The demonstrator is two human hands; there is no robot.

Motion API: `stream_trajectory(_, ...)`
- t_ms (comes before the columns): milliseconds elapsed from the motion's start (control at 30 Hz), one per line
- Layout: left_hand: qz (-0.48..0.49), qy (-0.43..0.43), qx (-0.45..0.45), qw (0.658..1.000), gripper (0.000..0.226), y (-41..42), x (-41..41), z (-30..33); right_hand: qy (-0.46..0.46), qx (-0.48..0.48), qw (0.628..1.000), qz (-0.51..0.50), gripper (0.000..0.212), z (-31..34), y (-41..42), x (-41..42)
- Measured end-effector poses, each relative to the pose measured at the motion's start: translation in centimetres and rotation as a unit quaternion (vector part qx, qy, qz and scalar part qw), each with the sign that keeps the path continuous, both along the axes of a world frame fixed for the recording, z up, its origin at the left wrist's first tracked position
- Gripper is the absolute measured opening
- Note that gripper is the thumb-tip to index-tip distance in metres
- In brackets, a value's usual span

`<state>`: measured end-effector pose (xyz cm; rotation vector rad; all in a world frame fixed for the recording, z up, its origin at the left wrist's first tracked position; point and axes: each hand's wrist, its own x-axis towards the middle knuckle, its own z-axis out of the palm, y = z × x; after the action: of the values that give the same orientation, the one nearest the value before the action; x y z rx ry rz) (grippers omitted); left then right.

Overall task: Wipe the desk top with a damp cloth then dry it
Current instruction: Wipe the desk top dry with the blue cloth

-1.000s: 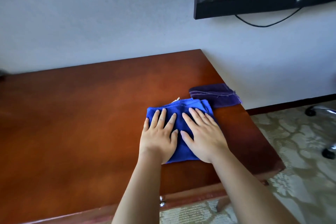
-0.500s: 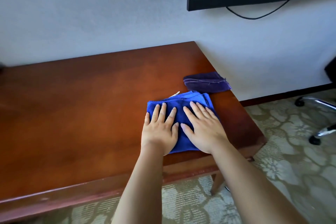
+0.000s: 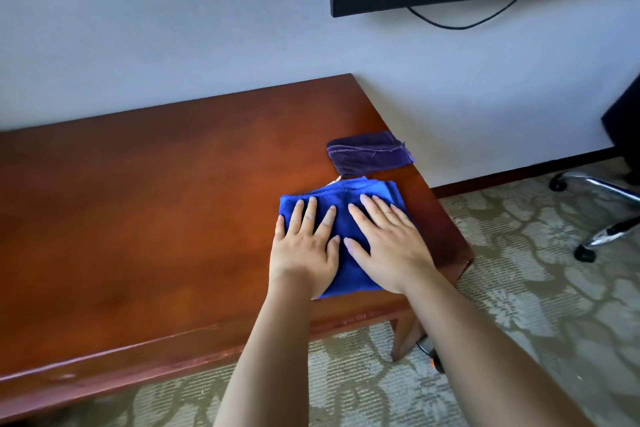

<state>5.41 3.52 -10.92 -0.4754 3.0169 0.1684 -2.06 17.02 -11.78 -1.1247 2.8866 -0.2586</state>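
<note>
Head view: folded blue cloth flat under left hand and right hand

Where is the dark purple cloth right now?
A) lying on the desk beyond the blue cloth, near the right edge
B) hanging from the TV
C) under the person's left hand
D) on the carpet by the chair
A: the dark purple cloth lies folded on the desk, untouched, just past the blue cloth that the left hand and right hand press flat.
</note>
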Motion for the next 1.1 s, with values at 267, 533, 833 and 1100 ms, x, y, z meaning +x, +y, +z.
stream_trajectory(267,-0.029,-0.003,-0.005,1.000,0.055,-0.8,-5.1,-0.2,0.008,0.020,0.999,-0.026,0.066,0.0,-0.2,-4.6)
stream_trajectory(533,-0.017,-0.008,0.006,1.000,0.055,2.2,-2.7,-0.1,-0.002,0.014,1.000,-0.021,0.063,0.1,2.5,-2.4)
stream_trajectory(833,-0.005,0.003,0.006,1.000,0.055,4.9,-2.1,-0.4,0.002,0.019,1.000,-0.010,0.093,0.1,5.0,-2.1)
stream_trajectory(1100,-0.006,0.009,0.014,1.000,0.055,4.0,-6.4,-0.6,0.007,0.010,1.000,-0.012,0.092,-0.2,4.1,-6.7)
